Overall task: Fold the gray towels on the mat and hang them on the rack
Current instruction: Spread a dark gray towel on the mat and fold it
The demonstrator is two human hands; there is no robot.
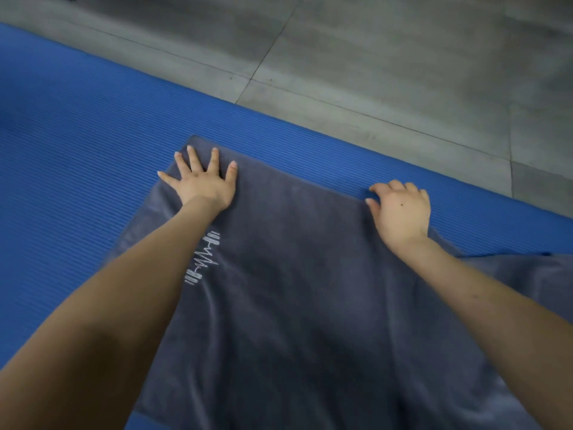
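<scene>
- Fingers (214, 159) of left hand (203, 186) are pressing, spread flat, on gray towel (294, 274) over mat (77, 150).
- Right hand (401, 209) is gripping its far edge; tugging taut should be squaring corners.

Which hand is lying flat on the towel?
The left hand: fingers spread straight, palm down near the far left corner of the gray towel. The right hand has its fingers curled round the far edge instead.

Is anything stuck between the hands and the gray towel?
Nothing visible. The left hand presses flat on the gray towel near its far corner, and the right hand curls its fingers over the far edge.
</scene>
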